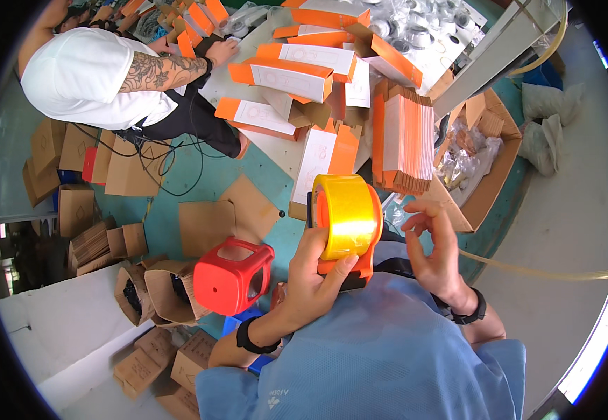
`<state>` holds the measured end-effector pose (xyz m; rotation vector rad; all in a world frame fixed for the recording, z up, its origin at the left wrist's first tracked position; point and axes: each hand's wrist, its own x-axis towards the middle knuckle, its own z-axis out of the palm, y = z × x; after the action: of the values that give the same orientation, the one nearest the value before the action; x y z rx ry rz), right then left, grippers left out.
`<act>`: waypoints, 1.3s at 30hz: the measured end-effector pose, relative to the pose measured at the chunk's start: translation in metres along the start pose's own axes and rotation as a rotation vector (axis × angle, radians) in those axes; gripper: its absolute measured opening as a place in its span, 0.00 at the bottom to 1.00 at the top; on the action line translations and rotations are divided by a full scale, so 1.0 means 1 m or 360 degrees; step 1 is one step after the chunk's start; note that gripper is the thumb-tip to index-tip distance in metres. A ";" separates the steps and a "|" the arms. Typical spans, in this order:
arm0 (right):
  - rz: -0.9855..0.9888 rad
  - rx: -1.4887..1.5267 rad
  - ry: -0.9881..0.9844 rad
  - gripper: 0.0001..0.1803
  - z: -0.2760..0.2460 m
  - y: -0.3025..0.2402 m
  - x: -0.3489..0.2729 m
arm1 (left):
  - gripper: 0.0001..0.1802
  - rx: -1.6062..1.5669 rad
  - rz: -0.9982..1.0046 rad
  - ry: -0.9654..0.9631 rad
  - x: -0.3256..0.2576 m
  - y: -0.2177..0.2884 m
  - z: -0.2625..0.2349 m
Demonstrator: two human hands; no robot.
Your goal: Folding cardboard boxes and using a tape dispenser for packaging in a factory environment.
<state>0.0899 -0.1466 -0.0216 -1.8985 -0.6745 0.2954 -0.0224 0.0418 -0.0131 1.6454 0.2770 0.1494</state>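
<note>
A tape dispenser [376, 245] with an orange frame is in my left hand [314, 276], close in front of my body. On it sits a wide roll of shiny yellow tape [349, 213]. My left thumb and fingers close around its lower left side. To the right of the dispenser, my right hand [435, 248] is raised with nothing visible in it. Its fingers are bent and stand apart from the thumb, not touching the tape. Just beyond the dispenser lies a white and orange box [318, 157] at the table's near edge.
More orange and white boxes [286, 77] cover the table, beside a stack of flat cartons [405, 140]. An open carton [489, 189] with plastic bags stands at the right. A red stool [223, 280] and brown cartons [171, 290] are at the left. A co-worker in a white shirt [83, 73] works at the far left.
</note>
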 end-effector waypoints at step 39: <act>0.1087 0.1184 -0.0639 0.24 0.015 -0.054 0.029 | 0.15 0.0833 0.0436 0.0454 -0.019 -0.011 0.019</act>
<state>0.0892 -0.1028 0.0244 -1.2826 -0.0913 1.2053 -0.0365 0.0191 -0.0249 2.1815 0.3234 0.5597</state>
